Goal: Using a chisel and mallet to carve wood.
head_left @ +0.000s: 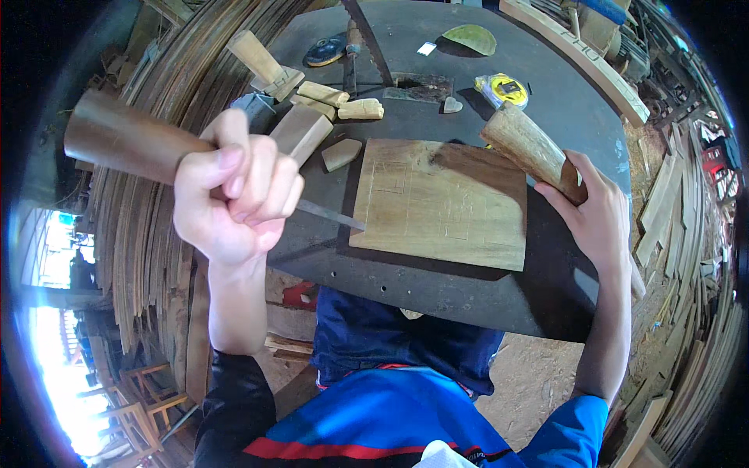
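A: Where was the left hand (238,187), and what did it have?
B: It was raised at the left, its fingers curled tightly around a chisel (129,136); the thick brown handle stuck out to the upper left, and the thin blade slanted down to the right.
A: Did the blade touch the board (445,207)?
B: I could not tell; its tip showed at the board's left edge, and the board lay flat on the dark table (577,101), marked with thin lines.
A: And the right hand (589,207)?
B: It was wrapped about the near end of a rounded wooden club (530,140), thumb on one side and fingers on the other; the club slanted over the board's upper right corner, its far end near a yellow tape measure (503,90).
A: What lay beyond the board?
B: A five-sided offcut (342,154) was just beside its upper left corner; small wooden blocks (360,109) were farther up, and a green curved piece (472,39) lay near the table's far edge.
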`<state>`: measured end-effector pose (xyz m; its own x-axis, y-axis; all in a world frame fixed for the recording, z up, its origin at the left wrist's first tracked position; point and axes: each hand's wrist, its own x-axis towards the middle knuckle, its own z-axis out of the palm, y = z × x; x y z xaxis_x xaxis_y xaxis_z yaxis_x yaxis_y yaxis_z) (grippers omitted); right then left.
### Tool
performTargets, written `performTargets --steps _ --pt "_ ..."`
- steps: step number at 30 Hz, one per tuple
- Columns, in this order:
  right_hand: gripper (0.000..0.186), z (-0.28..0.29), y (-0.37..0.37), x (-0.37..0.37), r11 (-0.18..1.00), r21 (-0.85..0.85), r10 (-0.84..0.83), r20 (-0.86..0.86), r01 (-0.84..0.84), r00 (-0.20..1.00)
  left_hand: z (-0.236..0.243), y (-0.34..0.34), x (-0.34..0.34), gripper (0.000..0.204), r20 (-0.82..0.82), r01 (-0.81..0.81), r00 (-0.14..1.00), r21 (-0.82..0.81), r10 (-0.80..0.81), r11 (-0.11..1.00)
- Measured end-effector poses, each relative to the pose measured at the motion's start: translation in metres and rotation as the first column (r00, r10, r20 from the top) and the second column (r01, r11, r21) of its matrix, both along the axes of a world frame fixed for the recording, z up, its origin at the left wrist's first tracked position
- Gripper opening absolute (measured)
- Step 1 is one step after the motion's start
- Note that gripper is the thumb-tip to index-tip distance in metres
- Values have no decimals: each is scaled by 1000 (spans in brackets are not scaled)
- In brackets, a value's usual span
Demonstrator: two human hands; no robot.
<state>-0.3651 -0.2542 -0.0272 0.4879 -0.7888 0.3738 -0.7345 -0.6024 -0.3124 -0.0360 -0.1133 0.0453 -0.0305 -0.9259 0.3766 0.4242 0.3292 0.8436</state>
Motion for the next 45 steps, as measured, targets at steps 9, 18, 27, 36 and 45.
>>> performTargets --steps 9,18,27,36,45 --pt "57 7 4 -8 995 47 95 -48 -92 994 -1 -6 -13 24 -50 -8 999 16 9 1000" --pt "74 32 23 -5 997 -16 74 -144 -77 987 -4 -4 -16 24 -84 -106 990 82 113 991" --pt "72 201 51 31 834 -490 383 184 -254 905 -3 2 -29 27 -108 -142 983 86 151 986" --pt "63 253 91 81 857 -215 486 39 -468 873 -1 -2 -38 27 97 -224 971 52 218 973" --pt "51 254 77 76 654 -516 508 -243 -554 826 5 -2 -43 31 103 -212 973 58 205 976"
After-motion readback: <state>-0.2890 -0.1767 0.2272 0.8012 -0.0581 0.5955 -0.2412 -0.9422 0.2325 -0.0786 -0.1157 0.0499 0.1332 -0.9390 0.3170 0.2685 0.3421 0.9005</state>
